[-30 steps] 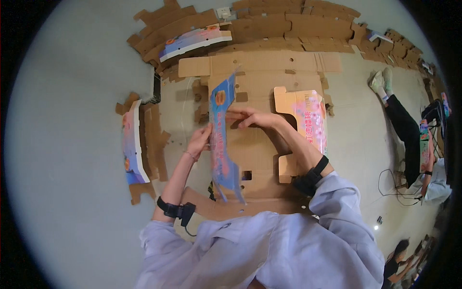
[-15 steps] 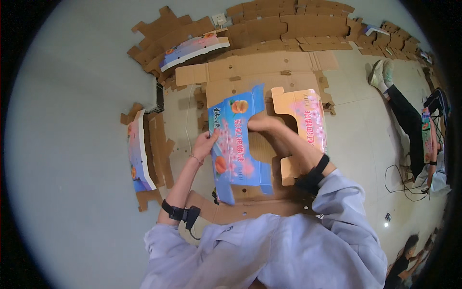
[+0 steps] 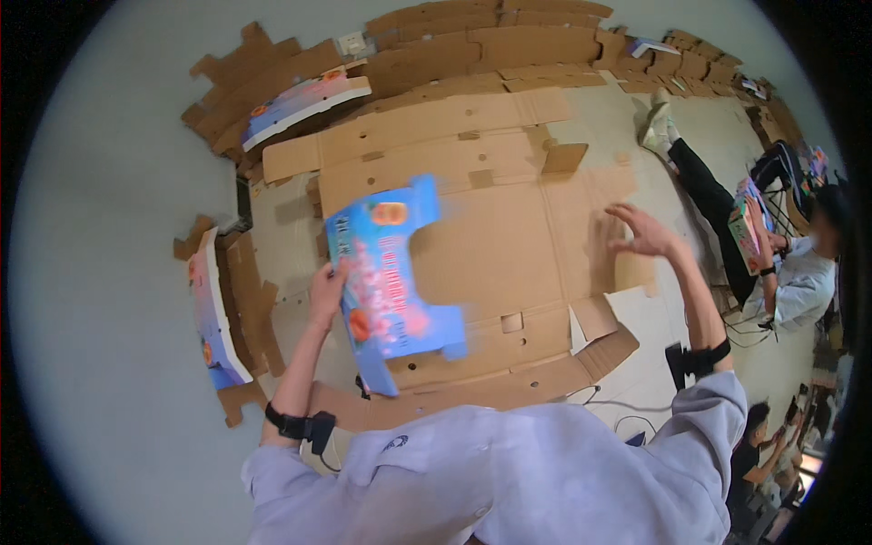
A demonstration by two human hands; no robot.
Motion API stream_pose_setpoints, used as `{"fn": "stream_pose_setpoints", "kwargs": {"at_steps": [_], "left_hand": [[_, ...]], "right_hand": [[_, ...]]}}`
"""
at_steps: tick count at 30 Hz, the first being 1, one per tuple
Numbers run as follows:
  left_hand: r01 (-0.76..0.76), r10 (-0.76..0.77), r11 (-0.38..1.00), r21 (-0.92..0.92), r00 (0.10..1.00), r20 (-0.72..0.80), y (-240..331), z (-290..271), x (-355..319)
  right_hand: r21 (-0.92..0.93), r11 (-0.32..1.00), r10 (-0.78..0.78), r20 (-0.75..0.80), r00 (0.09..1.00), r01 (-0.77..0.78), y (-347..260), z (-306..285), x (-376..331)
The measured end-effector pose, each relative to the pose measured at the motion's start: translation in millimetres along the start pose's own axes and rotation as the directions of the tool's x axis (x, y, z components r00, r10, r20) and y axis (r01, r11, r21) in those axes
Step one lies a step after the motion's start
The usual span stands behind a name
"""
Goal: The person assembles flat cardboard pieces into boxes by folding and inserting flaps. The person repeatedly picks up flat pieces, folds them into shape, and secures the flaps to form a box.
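Your left hand (image 3: 327, 289) grips the still-flat blue printed carton blank (image 3: 392, 277) at centre frame, unfolded, while your right hand (image 3: 647, 233), open and empty, hovers over the brown cardboard sheet (image 3: 509, 245).

Bare grey floor (image 3: 100, 236) fills the left of the frame, open for a hand to pass. The middle is covered by flat brown cardboard sheets (image 3: 509, 245), low and smooth between the left hand (image 3: 327, 292) and the right hand (image 3: 647, 234), whose spread fingers hover over it. The blue printed carton blank (image 3: 391, 282) juts up at centre left. Stacked cardboard (image 3: 472, 36) blocks the top edge; a seated person (image 3: 790, 263) closes the right.
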State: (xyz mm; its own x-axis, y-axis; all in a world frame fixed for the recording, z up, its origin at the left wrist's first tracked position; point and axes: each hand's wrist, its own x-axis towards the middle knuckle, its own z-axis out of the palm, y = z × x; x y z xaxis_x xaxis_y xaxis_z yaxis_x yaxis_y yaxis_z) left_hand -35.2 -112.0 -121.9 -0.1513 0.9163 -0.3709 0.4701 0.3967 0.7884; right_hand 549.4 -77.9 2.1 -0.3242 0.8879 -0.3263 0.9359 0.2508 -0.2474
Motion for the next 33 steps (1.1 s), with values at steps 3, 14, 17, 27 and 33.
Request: {"fn": "stream_pose_setpoints", "kwargs": {"at_steps": [3,14,17,27,33], "left_hand": [[0.152,-0.091,0.844,-0.514,0.986,0.143,5,-14,-27],[0.257,0.003,0.838,-0.482,0.880,0.475,-102,-143,-73],[0.141,-0.110,0.792,-0.594,0.990,0.088,-86,-135,-124],[0.447,0.484,0.179,-0.876,0.735,0.474,-37,-15,-65],[0.153,0.533,0.086,-0.984,0.828,0.175,76,26,-19]], "right_hand": [[0.216,0.878,0.423,0.065,0.904,-0.426,29,51,-61],[0.922,0.221,0.854,-0.027,0.519,-0.317,-24,191,-146],[0.985,0.046,0.887,0.035,0.460,-0.164,-45,176,-142],[0.818,0.526,0.798,-0.569,0.197,0.233,0,90,-85],[0.612,0.521,0.823,-0.546,-0.159,0.595,64,23,-83]]}}
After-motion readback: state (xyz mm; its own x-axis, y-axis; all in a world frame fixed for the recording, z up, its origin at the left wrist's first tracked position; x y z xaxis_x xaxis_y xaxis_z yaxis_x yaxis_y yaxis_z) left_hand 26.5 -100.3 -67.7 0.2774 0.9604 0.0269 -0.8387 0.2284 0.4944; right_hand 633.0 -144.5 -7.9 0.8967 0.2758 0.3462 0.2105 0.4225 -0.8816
